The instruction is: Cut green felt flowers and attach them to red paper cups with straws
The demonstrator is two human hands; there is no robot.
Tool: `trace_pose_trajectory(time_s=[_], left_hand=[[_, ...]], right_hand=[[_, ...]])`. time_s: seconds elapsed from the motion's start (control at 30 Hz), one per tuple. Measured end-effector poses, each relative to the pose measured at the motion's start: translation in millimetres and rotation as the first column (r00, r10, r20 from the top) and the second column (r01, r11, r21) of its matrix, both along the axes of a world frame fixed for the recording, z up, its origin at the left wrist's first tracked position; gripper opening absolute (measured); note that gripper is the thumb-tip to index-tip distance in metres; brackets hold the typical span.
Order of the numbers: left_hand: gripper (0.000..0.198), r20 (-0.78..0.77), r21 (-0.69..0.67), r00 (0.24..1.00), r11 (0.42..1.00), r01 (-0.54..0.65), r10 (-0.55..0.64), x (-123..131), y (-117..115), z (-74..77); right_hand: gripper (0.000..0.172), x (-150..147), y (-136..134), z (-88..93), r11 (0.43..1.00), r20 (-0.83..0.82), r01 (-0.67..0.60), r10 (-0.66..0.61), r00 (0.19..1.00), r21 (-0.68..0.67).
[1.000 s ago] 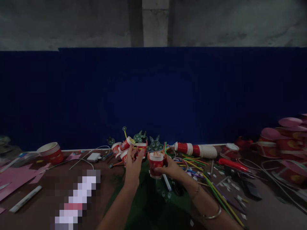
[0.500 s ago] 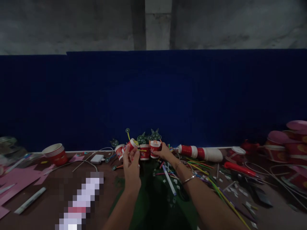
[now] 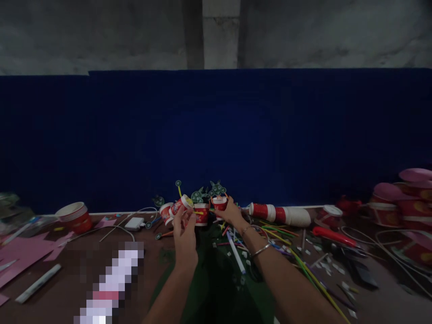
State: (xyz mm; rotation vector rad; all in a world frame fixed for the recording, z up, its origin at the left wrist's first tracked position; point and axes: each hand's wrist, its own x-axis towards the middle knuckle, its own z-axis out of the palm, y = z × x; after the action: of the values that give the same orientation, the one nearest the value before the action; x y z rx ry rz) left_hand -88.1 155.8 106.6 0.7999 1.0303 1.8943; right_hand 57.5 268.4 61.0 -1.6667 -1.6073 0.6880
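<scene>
My left hand (image 3: 185,225) is closed around a tilted red paper cup (image 3: 180,204) that has yellow pipe-cleaner arms; a green paper disc tops the raised one. My right hand (image 3: 232,213) grips the side of another red paper cup (image 3: 220,206) with orange strips at its rim. Behind that cup stands a green paper animal head (image 3: 217,188) with pointed ears. Between my hands sits a third red cup (image 3: 201,215), below a second green paper head (image 3: 198,195). One more red cup (image 3: 165,212) leans at the left, partly behind the cup in my left hand.
On the right lie a sideways stack of paper cups (image 3: 297,217), coloured pipe cleaners (image 3: 286,240), white scraps and a red-handled tool (image 3: 334,236). A white marker (image 3: 236,253) rests on the green mat (image 3: 209,288). Pink paper (image 3: 27,256) and nested cups (image 3: 76,218) are at left.
The cup in my right hand has shifted slightly and its rim is now seen lower against the hand. My left hand keeps its hold. The whole view has moved a little.
</scene>
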Motion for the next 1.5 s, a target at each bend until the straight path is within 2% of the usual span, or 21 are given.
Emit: trace_pose_trajectory(time_s=[0.13,0.27,0.33,0.4,0.5,0.6,0.67,0.8,0.9,0.97,1.03,1.1,1.23,1.33,1.4,1.5], left_hand=[[0.040,-0.017,0.004,1.000,1.000,-0.003,0.003,0.3,-0.1,-1.2],[0.018,-0.134,0.057,0.990,0.997,-0.042,0.050,1.3,-2.7,-0.2],[0.031,-0.199,0.048,0.980,0.999,-0.015,0.025,2.8,-4.9,0.9],[0.042,-0.264,0.005,0.964,0.999,0.035,-0.033,4.9,-7.5,1.7],[0.045,-0.342,-0.063,0.931,0.992,0.113,-0.128,9.7,-11.5,1.3],[0.047,-0.419,-0.127,0.876,0.971,0.204,-0.239,17.0,-14.9,-1.3],[0.050,-0.472,-0.177,0.823,0.949,0.263,-0.316,22.9,-15.9,-4.8],[0.047,-0.579,-0.200,0.706,0.911,0.362,-0.407,33.8,-12.3,-19.5],[0.039,-0.660,-0.213,0.635,0.910,0.355,-0.402,40.2,-5.8,-34.8],[0.026,-0.717,-0.208,0.578,0.911,0.356,-0.389,45.5,-0.8,-42.5],[0.013,-0.796,-0.195,0.491,0.917,0.347,-0.355,53.7,5.4,-45.7],[0.014,-0.900,-0.135,0.354,0.933,0.332,-0.256,66.0,14.3,-44.2],[0.032,-0.999,0.001,-0.032,0.936,0.351,0.013,102.3,41.7,-37.1],[0.059,-0.952,0.040,-0.267,0.925,0.378,0.151,133.7,66.5,-38.6],[0.067,-0.884,0.020,-0.421,0.917,0.398,0.202,152.6,81.7,-42.0],[0.064,-0.849,-0.005,-0.480,0.904,0.428,0.222,172.6,100.7,-43.4]], right_hand=[[0.108,0.2,-1.5,-2.1,1.000,-0.037,-0.009,0.009,0.999,-0.001],[0.109,2.2,-9.5,-5.8,0.999,-0.075,-0.002,0.006,0.997,0.054],[0.103,4.9,-15.9,-7.1,0.993,-0.073,0.007,0.001,0.997,0.116],[0.093,10.6,-23.2,-8.6,0.984,-0.072,0.017,-0.004,0.997,0.175],[0.065,28.1,-34.9,-12.7,0.965,-0.052,0.027,-0.014,0.999,0.261],[0.038,56.3,-45.4,-18.4,0.942,0.040,0.049,-0.066,0.997,0.332],[0.031,78.2,-50.3,-21.4,0.937,0.087,0.078,-0.114,0.990,0.341],[0.036,117.8,-52.3,-23.1,0.920,0.193,0.141,-0.223,0.956,0.365],[0.047,137.7,-47.4,-23.1,0.917,0.283,0.130,-0.248,0.926,0.377],[0.054,146.7,-42.7,-24.1,0.925,0.402,0.113,-0.265,0.877,0.363],[0.058,153.6,-38.4,-25.9,0.939,0.561,0.091,-0.274,0.781,0.332],[0.057,159.2,-35.8,-27.6,0.952,0.669,0.061,-0.255,0.698,0.299],[0.052,168.1,-36.6,-29.2,0.956,0.690,0.021,-0.225,0.688,0.291],[0.057,174.1,-38.8,-30.4,0.953,0.697,-0.030,-0.199,0.689,0.302],[0.062,178.6,-38.5,-31.5,0.950,0.700,-0.079,-0.164,0.696,0.301],[0.066,185.5,-35.3,-32.9,0.950,0.693,-0.122,-0.119,0.711,0.289]])
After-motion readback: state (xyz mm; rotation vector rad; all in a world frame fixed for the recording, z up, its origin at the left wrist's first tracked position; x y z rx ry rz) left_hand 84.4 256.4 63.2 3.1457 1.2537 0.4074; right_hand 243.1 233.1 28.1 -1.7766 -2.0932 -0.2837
